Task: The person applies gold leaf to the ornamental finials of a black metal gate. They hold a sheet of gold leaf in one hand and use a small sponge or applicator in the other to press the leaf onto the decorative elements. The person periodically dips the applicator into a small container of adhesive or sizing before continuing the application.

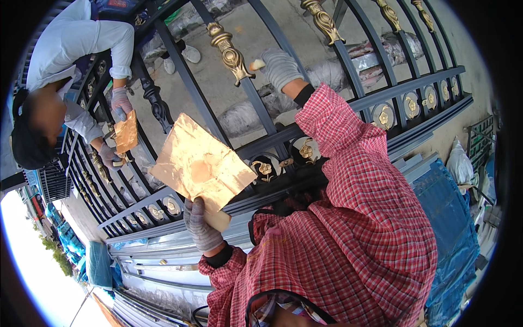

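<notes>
My left hand (202,226), in a striped grey glove, is closed on the lower edge of a gold-smeared flat board (190,158), with a darker round patch near its middle. My right hand (281,68), gloved too, pinches a small pale sponge-like piece (257,64) with a brownish tip. That piece is close to the right of a gold-coloured baluster ornament (231,52); whether they touch I cannot tell. Both hands are over a dark grey metal railing (261,111) with gold flower rosettes (265,169) along its lower band. One nearby baluster ornament (156,103) is still dark.
At the left a co-worker in a light shirt (81,43) leans over the railing, holding a smaller gold-smeared sheet (126,132). Plastic-wrapped bundles (239,117) lie on the floor behind the bars. Blue sheeting (447,234) covers a stack at right; metal profiles (158,278) lie below.
</notes>
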Action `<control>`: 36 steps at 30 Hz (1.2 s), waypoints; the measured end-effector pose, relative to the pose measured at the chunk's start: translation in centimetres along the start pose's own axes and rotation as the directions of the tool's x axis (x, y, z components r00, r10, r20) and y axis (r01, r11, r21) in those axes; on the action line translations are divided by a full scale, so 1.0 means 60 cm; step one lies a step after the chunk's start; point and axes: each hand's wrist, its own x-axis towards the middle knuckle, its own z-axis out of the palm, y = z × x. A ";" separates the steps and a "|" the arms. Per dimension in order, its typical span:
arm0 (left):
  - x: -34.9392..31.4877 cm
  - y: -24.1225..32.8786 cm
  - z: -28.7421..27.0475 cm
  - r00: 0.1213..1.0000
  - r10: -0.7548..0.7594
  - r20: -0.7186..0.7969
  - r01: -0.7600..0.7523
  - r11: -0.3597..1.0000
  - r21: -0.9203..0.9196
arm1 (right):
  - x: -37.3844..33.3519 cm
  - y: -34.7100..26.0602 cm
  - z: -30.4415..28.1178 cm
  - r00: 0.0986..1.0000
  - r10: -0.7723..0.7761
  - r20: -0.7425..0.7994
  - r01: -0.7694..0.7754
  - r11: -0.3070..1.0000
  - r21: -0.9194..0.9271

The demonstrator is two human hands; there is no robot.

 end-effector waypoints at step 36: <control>0.005 -0.032 0.012 0.995 -0.027 -0.100 0.022 0.998 -0.058 | 0.147 0.165 -0.101 0.969 0.161 0.189 0.076 0.533 -0.843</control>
